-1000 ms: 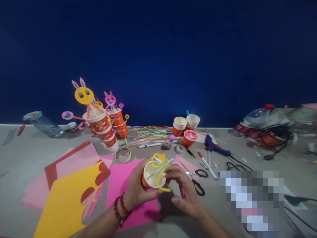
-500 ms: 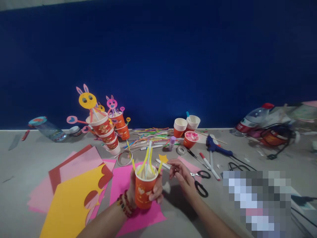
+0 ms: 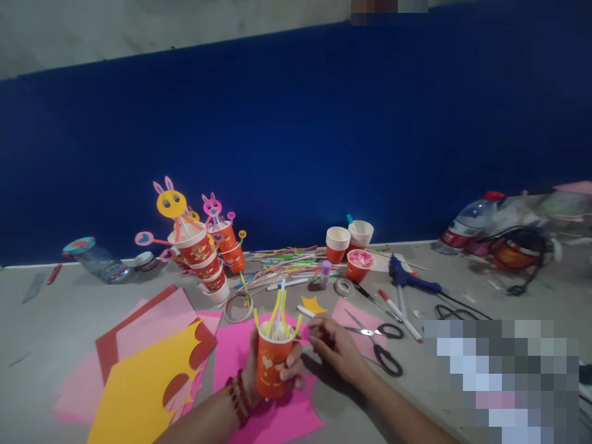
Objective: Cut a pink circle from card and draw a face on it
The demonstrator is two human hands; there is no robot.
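Note:
My left hand is wrapped round an orange paper cup with heart prints, held upright above a bright pink paper sheet. Bent yellow pipe cleaners and a pale stick rise out of the cup. Just right of the cup is my right hand, its fingers loosely curled and the thumb apart; I make out nothing held in it. A small pink patch shows by its fingertips, too blurred to name. Beside this hand lie black-handled scissors, a white marker and a yellow paper scrap.
Stacked cups with a yellow bunny figure stand back left. Yellow paper lies front left. Behind are loose pipe cleaners, a glue stick, tape, paper cups and a blue glue gun with its cord.
The view has tilted upward, so everything sits lower in the picture. My left hand still grips the cup. My right hand has drawn slightly nearer the cup, baring more of the scissors.

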